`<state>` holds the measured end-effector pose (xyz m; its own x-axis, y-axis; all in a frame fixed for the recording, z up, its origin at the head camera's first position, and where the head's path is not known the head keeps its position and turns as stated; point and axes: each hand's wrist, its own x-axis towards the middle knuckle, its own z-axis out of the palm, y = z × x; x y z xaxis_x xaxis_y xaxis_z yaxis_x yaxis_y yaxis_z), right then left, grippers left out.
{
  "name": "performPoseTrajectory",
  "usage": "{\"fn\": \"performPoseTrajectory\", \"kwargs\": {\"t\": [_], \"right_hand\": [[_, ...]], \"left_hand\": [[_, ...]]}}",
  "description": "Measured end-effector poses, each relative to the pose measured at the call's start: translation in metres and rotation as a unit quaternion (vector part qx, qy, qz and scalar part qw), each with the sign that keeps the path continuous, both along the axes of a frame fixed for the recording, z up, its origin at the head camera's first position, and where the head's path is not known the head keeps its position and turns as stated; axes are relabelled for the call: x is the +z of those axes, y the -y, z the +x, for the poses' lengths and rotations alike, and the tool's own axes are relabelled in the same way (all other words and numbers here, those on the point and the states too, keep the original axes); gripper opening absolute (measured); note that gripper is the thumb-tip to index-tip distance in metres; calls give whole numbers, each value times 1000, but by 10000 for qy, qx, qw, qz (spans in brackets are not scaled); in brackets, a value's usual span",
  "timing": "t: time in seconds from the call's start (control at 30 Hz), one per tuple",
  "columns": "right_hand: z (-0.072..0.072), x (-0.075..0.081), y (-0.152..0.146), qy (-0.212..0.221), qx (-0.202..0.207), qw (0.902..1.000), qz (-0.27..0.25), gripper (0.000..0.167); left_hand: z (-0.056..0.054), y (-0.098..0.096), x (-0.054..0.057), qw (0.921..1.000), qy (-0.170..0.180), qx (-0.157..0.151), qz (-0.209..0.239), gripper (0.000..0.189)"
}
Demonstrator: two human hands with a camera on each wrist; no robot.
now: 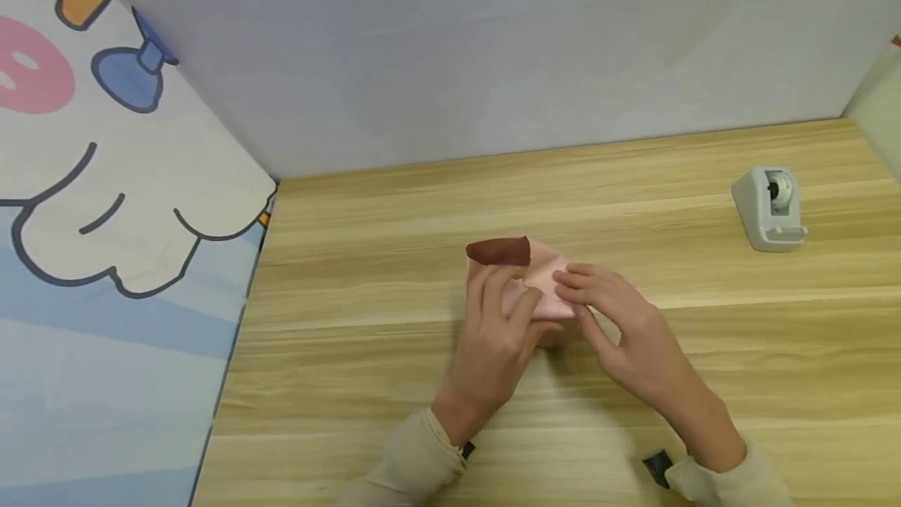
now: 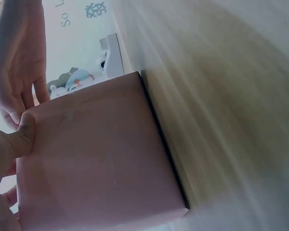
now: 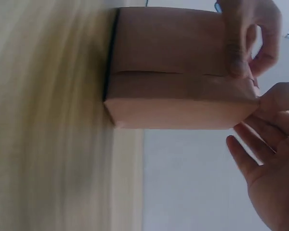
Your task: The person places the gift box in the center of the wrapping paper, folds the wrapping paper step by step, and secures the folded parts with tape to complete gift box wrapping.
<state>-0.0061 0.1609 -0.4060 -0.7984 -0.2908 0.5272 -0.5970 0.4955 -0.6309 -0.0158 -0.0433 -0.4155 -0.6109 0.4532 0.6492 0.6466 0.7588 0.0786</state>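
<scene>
A box wrapped in pink paper (image 2: 98, 154) stands on the wooden table, between both hands. Its upper end carries folded pink paper (image 1: 543, 260), with a dark red area at the far left of the top. My left hand (image 1: 493, 335) grips the near upper edge, thumb against the side and fingers bent over the top. At the right upper corner, my right hand (image 1: 629, 331) pinches the paper between thumb and fingers. In the right wrist view a lengthwise paper seam runs along one side of the box (image 3: 168, 86). Fingers partly hide the folds.
A grey tape dispenser (image 1: 767, 213) with a roll in it stands at the back right of the table (image 1: 366, 257). Behind rises a pale wall (image 1: 493, 53). A cartoon-printed panel (image 1: 127, 382) borders the left side.
</scene>
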Motion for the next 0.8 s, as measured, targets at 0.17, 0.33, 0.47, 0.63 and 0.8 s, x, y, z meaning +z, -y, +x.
{"fn": "performPoseTrajectory", "kwargs": {"t": [0.17,0.33,0.47,0.63,0.8], "right_hand": [[7,-10,-4,-249,254,9989,301,35],[6,-16,-3,-659,293,9967,378,43],[7,-16,-2,-832,212,9951,498,42],[9,-17,-2,-630,318,9972,266,36],[10,-18,-2,-72,48,9998,-202,52]], "left_hand": [[-1,-5,-2,9995,-263,-26,147,37],[-2,-8,-4,9989,-390,-91,258,34],[-3,-9,-4,9988,-474,-89,77,35],[-2,-11,-5,9985,-518,-62,-159,36],[-1,-12,-1,9994,-238,7,-261,35]]}}
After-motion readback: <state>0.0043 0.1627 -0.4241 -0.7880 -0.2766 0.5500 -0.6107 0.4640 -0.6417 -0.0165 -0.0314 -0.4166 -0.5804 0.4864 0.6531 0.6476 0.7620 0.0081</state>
